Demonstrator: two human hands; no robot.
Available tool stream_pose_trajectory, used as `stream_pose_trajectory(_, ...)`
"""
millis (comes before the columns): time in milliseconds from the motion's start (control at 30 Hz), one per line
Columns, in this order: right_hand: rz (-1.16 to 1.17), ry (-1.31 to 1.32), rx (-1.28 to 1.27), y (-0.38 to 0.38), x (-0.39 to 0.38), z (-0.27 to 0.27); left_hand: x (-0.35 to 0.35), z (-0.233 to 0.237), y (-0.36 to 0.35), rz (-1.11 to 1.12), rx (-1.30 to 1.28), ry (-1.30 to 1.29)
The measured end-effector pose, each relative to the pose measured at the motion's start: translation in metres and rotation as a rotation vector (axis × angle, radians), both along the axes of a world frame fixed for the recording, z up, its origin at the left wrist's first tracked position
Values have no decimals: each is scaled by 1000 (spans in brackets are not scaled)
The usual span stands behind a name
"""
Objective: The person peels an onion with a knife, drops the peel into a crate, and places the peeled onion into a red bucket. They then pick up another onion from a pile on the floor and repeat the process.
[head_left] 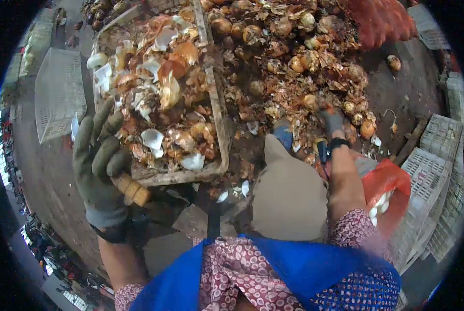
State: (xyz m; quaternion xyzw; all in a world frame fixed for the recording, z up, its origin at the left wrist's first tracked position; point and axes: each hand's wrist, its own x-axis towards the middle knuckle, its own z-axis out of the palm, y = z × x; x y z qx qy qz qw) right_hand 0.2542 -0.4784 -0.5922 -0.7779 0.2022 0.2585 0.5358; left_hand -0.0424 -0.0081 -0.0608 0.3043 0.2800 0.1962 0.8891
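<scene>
My left hand (103, 160), in a grey-green work glove, is closed round a knife with a ribbed wooden handle (132, 191). The handle's end sticks out below my fingers, and a pale sliver like a blade shows past the glove's outer side. Beside this hand is a crate (219, 114) heaped with onion skins and white peel. My gloved right hand (334, 123) reaches down into a pile of brown onions (310, 62) on the ground. Its fingers are blurred among the skins, and I cannot tell whether they hold an onion.
An orange-red net bag (392, 179) with white peeled onions (381, 206) stands by my right forearm. White plastic crates (426, 176) are stacked at right; another pale crate (61, 96) is at left. A red net sack (382, 23) lies behind the pile. My knee (289, 197) is between my arms.
</scene>
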Motion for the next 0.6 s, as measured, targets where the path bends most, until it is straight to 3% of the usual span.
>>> stream_pose_trajectory(33, 162, -1, -106, 21, 4, 38, 6, 3, -13, 84, 194, 168)
stream_pose_trajectory(67, 321, -6, -208, 44, 8, 75, 5, 0, -13, 79, 193, 153)
stream_pose_trajectory(100, 313, -19, -214, 73, -5, 137, -7, 2, -5, 26, 101, 77)
stream_pose_trajectory(133, 301, 8, -90, 100, -12, 190, -8, -1, -4, -20, 14, 9)
stream_pose_trajectory(167, 305, 36, 38, 117, -17, 215, 4, 6, -24, 153, 218, 239)
stream_pose_trajectory(200, 1001, -558, -67, 110, -7, 183, -8, -4, -8, -1, 239, 190)
stream_pose_trajectory(267, 110, 165, 719, 170, -26, 285, -11, -8, -6, 49, 208, 151)
stream_pose_trajectory(333, 307, -83, 987, 208, -39, 335, -17, -7, 3, 68, 166, 168)
stream_pose_trajectory(367, 375, -175, 987, 237, -51, 366, -25, -16, 13, -19, 144, 31)
stream_pose_trajectory(467, 747, -264, 917, 304, -75, 440, -23, -29, 15, -1, 302, 149)
stream_pose_trajectory(533, 762, -566, 1189, 329, -82, 423, -17, -28, 15, -47, 245, 132)
stream_pose_trajectory(600, 598, -243, 1614, 342, -73, 397, -13, -21, 1, -3, 339, 248)
